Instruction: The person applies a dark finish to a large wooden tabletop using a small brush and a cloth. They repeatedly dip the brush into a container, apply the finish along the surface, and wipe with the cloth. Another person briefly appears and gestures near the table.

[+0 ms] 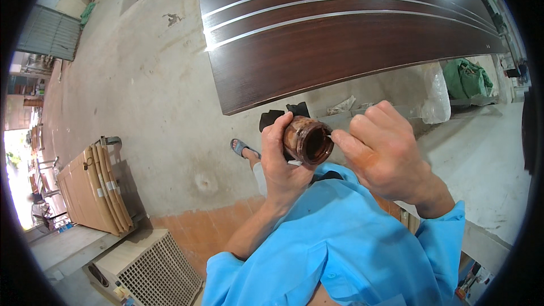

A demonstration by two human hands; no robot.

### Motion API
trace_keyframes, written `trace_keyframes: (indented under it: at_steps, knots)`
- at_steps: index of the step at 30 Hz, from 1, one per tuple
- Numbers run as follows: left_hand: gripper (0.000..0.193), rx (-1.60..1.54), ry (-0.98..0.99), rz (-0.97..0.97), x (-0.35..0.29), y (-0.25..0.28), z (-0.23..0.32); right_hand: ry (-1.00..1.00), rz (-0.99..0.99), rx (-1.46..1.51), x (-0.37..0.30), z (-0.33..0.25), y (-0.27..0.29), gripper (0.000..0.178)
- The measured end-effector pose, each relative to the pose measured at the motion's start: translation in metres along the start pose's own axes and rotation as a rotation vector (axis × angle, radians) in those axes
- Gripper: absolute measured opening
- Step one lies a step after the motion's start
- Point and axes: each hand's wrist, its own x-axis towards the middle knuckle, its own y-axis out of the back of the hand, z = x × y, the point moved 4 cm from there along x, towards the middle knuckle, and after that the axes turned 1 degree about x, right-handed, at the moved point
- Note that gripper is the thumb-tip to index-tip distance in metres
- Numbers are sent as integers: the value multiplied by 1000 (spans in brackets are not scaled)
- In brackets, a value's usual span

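Observation:
My left hand (279, 161) is wrapped round a small glass jar (293, 136), tilted so that its mouth faces up and to the right. Dark reddish-brown stain coats the jar inside and smears its outside. At the jar's rim, my right hand (382, 150) is closed, thumb and fingers pinched on a thin stick-like tool (329, 136). Only a short light bit of that tool shows; its kind is hidden by my fingers. An orange-brown smudge marks the right hand. Beyond both hands lies a glossy dark brown wooden panel (340, 45) with three silvery strips across it.
A pale bench top (481, 158) is at my right, with clear plastic sheeting (435, 93) and green cloth (466, 78) beyond it. Wrapped brown panels (93, 187) lean at the left, above a box with a grille (153, 272). Black objects (271, 119) lie behind the jar.

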Motion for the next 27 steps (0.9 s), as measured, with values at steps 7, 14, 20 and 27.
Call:
trace_keyframes:
  at_steps: [7,14,20,27]
  knots:
    - [79,63,-52,61,1,-1,6,-24,9,-30,-3,2,-5,17]
    - [82,-46,189,-1,0,7,-8,-252,-82,164,-24,12,-16,13]
    - [78,-3,336,127,-9,26,-18,-719,157,509,-66,55,-81,9]
    - [73,52,423,216,-24,48,-31,-944,410,611,-90,91,-144,12]
